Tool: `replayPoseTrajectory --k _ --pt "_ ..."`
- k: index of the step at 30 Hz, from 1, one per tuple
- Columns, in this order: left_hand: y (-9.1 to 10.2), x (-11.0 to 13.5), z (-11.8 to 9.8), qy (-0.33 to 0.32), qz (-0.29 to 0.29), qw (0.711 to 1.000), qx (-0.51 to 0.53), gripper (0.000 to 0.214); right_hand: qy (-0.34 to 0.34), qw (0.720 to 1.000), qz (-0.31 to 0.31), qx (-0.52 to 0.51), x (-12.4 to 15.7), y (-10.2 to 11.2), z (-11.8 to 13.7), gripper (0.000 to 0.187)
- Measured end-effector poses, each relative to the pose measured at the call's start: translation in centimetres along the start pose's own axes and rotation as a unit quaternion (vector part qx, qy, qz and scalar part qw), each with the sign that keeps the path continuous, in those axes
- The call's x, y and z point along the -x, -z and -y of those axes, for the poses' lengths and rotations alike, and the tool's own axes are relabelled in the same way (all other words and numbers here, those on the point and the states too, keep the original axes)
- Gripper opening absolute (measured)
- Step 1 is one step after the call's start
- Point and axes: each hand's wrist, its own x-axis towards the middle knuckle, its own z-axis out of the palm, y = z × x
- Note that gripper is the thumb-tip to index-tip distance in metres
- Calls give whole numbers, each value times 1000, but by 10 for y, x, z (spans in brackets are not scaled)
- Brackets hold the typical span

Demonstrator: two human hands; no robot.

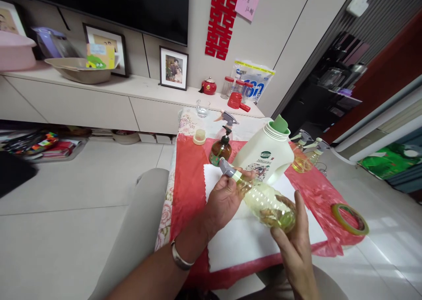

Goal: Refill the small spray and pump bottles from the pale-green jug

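A clear ribbed spray bottle (265,201) with yellowish liquid is tilted over a white sheet (237,243), its grey trigger head pointing up and left. My left hand (226,199) grips it around the neck, just below the head. At the base, my right hand (296,247) holds it between thumb and fingers, some of them seen through the plastic. Right behind stands a large white detergent jug (263,152) with a green spout and no cap on its mouth. An amber pump bottle (220,150) is beside the jug, and a pale cap (199,137) lies farther left.
Red plastic (189,181) covers much of the table. Two spray bottles (300,159) stand at the right, with a tape roll (350,219) near that edge. Another grey trigger sprayer (227,117) and a glass mug (202,108) are at the back, before a low cabinet (99,100).
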Motion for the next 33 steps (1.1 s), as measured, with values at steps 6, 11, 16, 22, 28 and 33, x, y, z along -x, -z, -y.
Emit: replayPoseTrajectory --k 6,11,16,22,28,33 --pt "2 1 0 7 46 999 -13 18 -151 978 72 -122 -7 5 -8 93" --pt "2 1 -1 0 16 1000 -17 24 39 998 18 45 -2 4 -9 100" --pt "0 3 0 9 62 997 -34 32 -128 984 48 -116 -4 6 -21 86" --pt "-4 2 -2 -6 57 996 -68 30 -42 998 47 29 2 7 -18 80" --pt "-7 11 2 7 97 983 -154 35 255 900 60 348 8 11 -11 80" --pt "-19 21 12 60 131 972 -185 36 189 907 91 366 21 21 -14 79"
